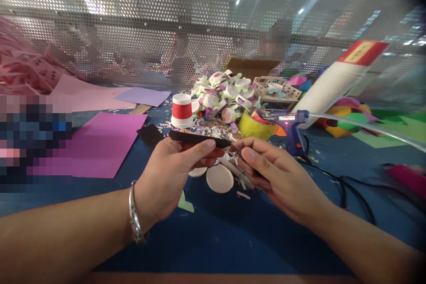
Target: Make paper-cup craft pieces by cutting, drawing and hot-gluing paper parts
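My left hand (169, 168), with a silver bangle at the wrist, pinches a strip of black paper (196, 138) between thumb and fingers, held nearly level above the table. At the strip's right end, my right hand (269, 168) is closed around dark scissors (237, 148); fingers hide most of their handles, and their narrow tip meets the paper. Another black paper piece (149, 136) shows just beyond my left hand. Below both hands, a pale round disc (219, 179) lies on the table beside paper scraps.
Behind my hands stand a red-and-white paper cup (182, 111) and a heap of small paper pieces (226, 93). A blue glue gun (293, 131) with a trailing cord is at right, near a leaning white tube (328, 82). Magenta paper (100, 146) lies left.
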The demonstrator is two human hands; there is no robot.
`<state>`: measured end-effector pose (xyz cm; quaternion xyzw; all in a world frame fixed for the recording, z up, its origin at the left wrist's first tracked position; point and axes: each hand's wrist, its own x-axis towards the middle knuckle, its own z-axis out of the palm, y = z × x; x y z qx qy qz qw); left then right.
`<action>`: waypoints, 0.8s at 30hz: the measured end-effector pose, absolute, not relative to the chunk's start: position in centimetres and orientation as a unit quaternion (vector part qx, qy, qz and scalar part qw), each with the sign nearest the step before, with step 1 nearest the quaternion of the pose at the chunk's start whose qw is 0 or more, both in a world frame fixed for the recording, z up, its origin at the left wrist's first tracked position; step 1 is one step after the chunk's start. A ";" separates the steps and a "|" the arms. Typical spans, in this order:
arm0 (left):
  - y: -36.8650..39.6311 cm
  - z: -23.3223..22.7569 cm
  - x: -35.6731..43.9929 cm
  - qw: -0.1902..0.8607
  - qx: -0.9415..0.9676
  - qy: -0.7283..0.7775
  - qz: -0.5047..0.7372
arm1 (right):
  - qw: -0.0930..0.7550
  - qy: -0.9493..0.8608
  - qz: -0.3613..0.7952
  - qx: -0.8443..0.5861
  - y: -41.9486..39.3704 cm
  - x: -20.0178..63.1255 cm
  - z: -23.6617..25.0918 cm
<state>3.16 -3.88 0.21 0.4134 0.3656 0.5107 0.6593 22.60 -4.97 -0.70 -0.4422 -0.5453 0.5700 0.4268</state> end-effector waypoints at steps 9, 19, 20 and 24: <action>-3.9 -0.2 3.3 0.669 0.437 0.348 0.489 | 0.431 -0.554 0.566 -0.432 -5.1 22.8 -0.7; -4.3 -0.1 3.2 0.678 0.418 0.348 0.495 | 0.423 -0.570 0.561 -0.426 -5.2 23.1 -0.8; -4.3 -0.1 3.2 0.678 0.416 0.348 0.495 | 0.422 -0.569 0.561 -0.428 -5.2 23.1 -0.8; -4.4 -0.1 3.3 0.685 0.403 0.349 0.496 | 0.421 -0.569 0.559 -0.432 -5.3 23.1 -0.8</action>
